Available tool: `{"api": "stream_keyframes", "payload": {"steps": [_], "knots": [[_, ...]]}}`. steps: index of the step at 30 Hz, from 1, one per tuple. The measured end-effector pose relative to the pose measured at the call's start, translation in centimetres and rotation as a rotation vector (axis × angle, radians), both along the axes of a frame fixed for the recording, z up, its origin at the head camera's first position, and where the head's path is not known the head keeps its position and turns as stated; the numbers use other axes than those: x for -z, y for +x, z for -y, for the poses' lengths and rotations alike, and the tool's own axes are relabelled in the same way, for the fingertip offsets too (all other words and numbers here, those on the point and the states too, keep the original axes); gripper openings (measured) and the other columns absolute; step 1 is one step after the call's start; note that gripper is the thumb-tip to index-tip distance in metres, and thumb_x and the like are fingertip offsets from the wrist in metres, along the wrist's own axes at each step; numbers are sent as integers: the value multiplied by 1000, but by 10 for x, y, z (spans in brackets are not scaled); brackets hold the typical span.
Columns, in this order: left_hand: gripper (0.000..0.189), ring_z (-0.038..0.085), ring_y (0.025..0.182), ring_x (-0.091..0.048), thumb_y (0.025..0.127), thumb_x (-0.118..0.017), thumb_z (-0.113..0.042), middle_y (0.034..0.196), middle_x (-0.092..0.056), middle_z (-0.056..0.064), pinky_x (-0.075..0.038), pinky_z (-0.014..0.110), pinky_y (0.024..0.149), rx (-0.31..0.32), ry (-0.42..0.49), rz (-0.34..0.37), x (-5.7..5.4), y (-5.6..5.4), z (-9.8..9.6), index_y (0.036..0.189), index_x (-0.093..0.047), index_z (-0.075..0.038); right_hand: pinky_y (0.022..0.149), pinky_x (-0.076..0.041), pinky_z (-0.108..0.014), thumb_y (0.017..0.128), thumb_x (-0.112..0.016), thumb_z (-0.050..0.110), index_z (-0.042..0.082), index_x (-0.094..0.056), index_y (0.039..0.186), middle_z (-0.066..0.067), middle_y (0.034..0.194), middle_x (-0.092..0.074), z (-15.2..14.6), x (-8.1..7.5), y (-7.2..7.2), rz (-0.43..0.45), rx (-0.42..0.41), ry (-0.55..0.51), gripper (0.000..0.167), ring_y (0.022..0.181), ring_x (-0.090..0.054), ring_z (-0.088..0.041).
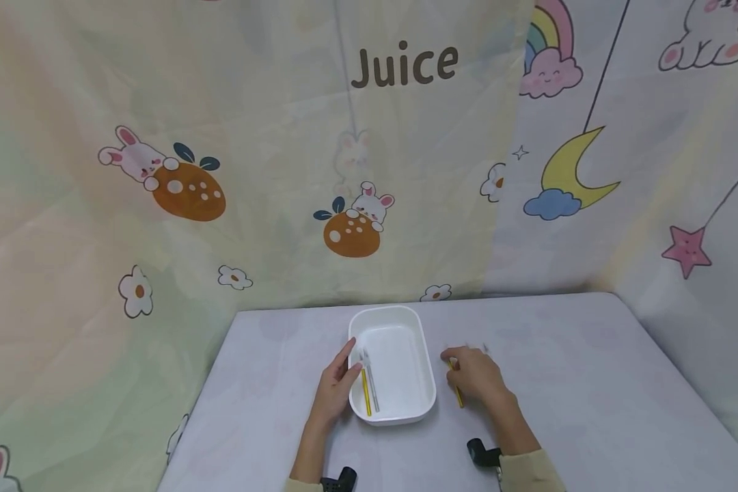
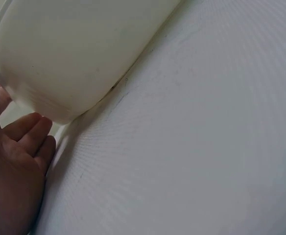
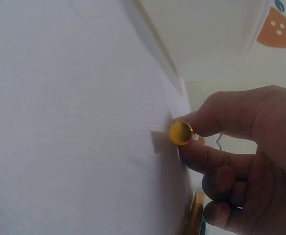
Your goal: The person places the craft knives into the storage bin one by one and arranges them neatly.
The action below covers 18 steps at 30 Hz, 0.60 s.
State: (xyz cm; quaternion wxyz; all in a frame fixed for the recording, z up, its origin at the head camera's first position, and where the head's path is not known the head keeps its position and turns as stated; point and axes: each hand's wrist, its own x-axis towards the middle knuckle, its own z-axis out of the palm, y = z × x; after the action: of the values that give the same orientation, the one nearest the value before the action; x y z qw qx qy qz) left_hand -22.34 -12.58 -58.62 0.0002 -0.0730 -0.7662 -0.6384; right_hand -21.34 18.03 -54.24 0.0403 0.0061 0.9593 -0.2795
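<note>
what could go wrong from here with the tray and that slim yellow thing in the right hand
The right hand holds the slim yellow tool with its fingertips, so it might twist or slip.

The left hand has its thumb over the rim of the white tray, close to the two slim tools inside, and could nudge them.

Another slim object shows below the right hand's fingers in the right wrist view; they might knock it.
</note>
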Motion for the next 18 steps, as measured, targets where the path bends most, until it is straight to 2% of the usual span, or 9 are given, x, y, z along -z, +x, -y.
{"api": "stream_keyframes", "payload": {"steps": [6,12,18], "knots": [[56,13,158,-27,105,-62,-23,167,-36,-8,-24,35,128,14,17,-11,0,1,1,159,-46,-20,54,-43,-29,86,-74,7,12,-76,120,-1,79,-64,0,1,-2,-3,9,-33,35,66,-55,-17],[55,12,158,-28,105,-62,-22,167,-37,-8,-25,34,128,-2,11,0,1,3,3,158,-47,-22,52,-42,-29,86,-73,7,11,-77,113,0,76,-63,-1,2,-2,-30,16,-60,28,63,-54,-16],[55,13,157,-29,105,-63,-23,166,-39,-11,-25,38,129,-15,-4,10,1,2,1,157,-47,-23,51,-43,-28,90,-73,8,9,-74,121,0,71,-60,0,-4,0,-61,53,-103,31,59,-52,-16]]}}
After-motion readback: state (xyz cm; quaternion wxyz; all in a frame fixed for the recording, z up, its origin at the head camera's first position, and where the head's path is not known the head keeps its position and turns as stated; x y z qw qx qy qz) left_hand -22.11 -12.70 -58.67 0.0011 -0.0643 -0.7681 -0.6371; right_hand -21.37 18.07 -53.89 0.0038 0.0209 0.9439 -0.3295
